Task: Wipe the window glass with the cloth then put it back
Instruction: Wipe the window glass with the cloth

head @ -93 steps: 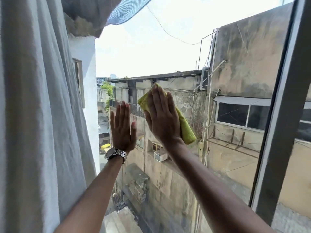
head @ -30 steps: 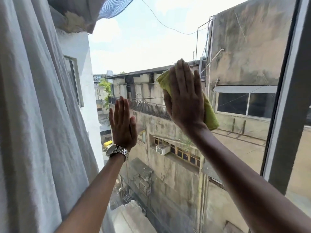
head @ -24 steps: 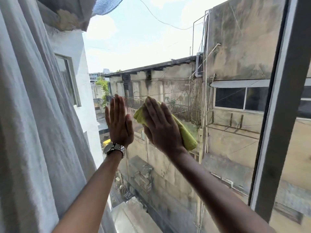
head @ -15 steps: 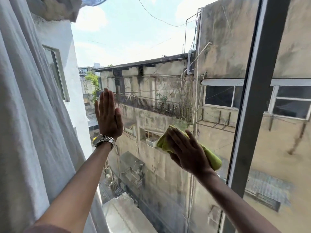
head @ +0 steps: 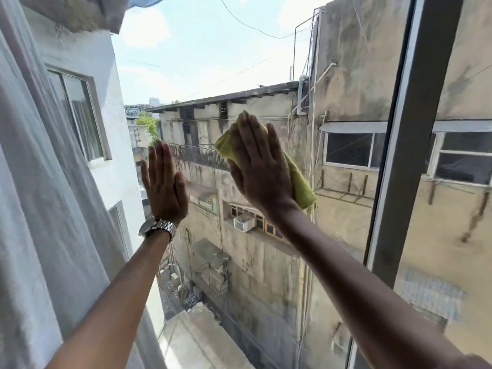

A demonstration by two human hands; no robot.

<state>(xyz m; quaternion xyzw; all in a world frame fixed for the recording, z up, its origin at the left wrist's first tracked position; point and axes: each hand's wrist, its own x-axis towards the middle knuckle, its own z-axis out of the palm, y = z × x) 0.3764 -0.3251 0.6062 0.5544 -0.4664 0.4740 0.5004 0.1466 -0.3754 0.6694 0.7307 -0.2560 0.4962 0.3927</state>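
A folded yellow-green cloth (head: 300, 182) lies flat against the window glass (head: 213, 62), pressed there by my right hand (head: 259, 166), whose fingers are spread over it. Most of the cloth is hidden under the palm; its ends stick out at upper left and lower right. My left hand (head: 162, 183), with a metal watch on the wrist, rests flat and empty on the glass to the left of the cloth, fingers pointing up.
A grey-white curtain (head: 40, 209) hangs along the left side, close to my left arm. A dark vertical window frame bar (head: 407, 129) stands right of my right hand. Weathered buildings and an alley show through the glass.
My right hand has slid the cloth up and to the left from its lower spot near the frame bar. My left hand has stayed flat on the glass.
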